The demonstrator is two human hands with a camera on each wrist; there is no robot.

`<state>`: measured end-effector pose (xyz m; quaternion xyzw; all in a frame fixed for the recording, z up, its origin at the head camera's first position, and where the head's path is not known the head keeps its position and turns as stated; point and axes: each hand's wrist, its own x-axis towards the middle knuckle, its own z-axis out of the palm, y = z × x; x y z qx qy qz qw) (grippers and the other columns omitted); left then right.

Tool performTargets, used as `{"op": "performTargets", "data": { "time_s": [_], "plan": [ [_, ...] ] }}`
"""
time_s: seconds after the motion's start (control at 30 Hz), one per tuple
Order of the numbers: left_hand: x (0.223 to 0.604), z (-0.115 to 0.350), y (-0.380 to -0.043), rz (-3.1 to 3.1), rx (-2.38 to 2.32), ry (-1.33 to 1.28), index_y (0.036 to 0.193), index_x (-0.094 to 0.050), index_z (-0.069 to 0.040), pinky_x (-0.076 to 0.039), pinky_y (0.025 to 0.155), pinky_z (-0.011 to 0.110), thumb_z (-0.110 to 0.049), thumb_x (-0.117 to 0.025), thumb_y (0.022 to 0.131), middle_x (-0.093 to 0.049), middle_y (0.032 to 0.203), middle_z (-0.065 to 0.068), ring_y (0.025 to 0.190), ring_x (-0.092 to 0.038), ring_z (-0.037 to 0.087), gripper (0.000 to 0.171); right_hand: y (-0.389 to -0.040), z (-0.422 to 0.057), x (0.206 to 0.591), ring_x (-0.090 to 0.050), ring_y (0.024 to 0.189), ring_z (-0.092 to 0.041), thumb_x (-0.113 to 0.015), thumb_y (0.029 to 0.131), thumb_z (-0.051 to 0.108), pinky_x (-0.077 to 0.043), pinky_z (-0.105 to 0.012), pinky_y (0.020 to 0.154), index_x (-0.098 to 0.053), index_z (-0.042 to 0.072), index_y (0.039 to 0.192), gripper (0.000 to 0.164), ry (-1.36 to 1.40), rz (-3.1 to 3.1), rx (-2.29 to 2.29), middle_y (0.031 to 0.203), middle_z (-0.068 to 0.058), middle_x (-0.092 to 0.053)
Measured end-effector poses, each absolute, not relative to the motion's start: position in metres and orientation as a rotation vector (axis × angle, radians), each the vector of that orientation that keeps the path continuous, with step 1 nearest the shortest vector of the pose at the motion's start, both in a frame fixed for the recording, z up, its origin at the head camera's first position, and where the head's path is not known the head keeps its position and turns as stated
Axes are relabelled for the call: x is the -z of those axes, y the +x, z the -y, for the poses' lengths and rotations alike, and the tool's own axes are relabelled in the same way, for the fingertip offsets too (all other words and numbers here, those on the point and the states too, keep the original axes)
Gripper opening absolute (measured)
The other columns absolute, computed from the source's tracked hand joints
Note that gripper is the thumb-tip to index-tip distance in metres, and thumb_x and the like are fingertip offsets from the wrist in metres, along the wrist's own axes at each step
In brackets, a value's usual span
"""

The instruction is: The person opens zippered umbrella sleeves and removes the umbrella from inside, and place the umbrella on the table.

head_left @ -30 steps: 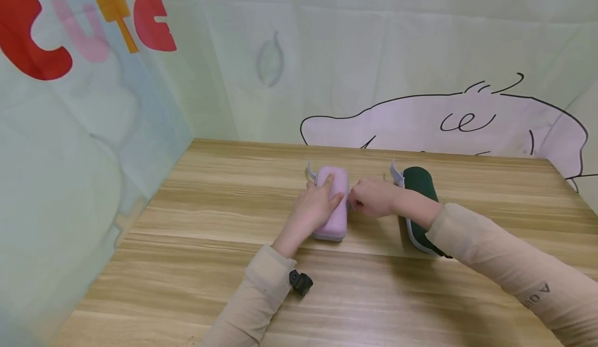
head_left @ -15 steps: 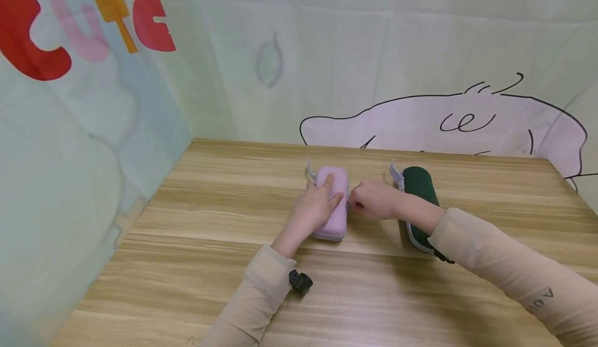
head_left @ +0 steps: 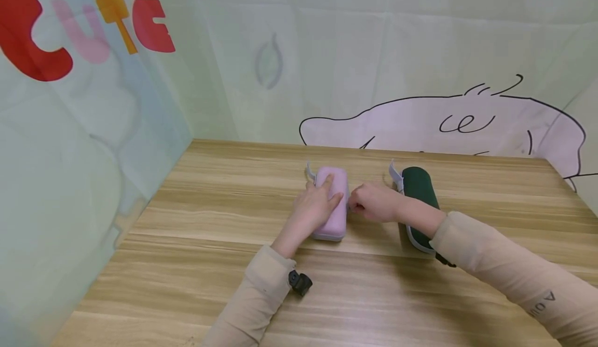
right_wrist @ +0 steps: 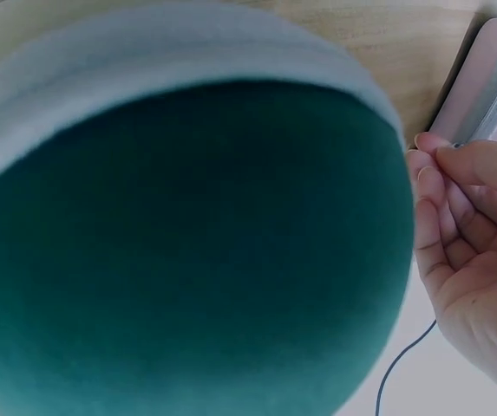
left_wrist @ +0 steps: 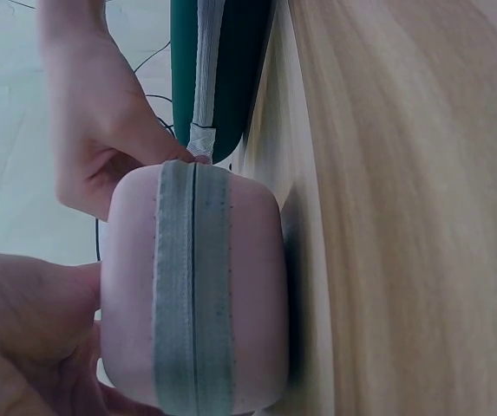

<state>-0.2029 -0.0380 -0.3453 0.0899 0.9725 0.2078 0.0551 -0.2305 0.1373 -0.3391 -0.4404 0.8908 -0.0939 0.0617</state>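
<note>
A pink zip-up case (head_left: 334,225) with a grey zipper band (left_wrist: 193,295) lies on the wooden table in the head view. My left hand (head_left: 309,208) holds it from above and the left, thumb and index finger across its lid, other fingers down its far side. At the case's right side, my right hand (head_left: 375,202) is curled, thumb and index finger pinching at the zipper. The right wrist view shows those fingertips (right_wrist: 443,146) together beside the zipper band, mostly hiding the small zipper pull between them.
A dark green zip-up case (head_left: 418,183) with a grey strap (head_left: 396,175) lies to the right, partly under my right forearm. A printed cloth backdrop (head_left: 233,67) stands behind and left of the table (head_left: 210,207).
My right forearm and wrist have shifted slightly towards me, with the fingers still at the zipper. My left hand and both cases look unmoved.
</note>
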Motion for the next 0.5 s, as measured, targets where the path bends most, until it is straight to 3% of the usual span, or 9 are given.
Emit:
{"op": "performTargets", "data": {
  "time_s": [0.5],
  "plan": [
    [0.3452,0.0372,-0.203,-2.943,-0.634,0.272,0.151,-0.031,-0.015,-0.049,0.086,0.049,-0.043,-0.044,0.1,-0.047,0.137,0.034,0.108,-0.06,0.042,0.06,-0.2228,-0.1383,0.3408,-0.047,0.063,-0.008,-0.065,0.084,0.002,-0.042,-0.021,0.059,-0.068,0.01,0.073,0.014,-1.374,-2.749,0.248,0.069,0.001,-0.063]
  ]
}}
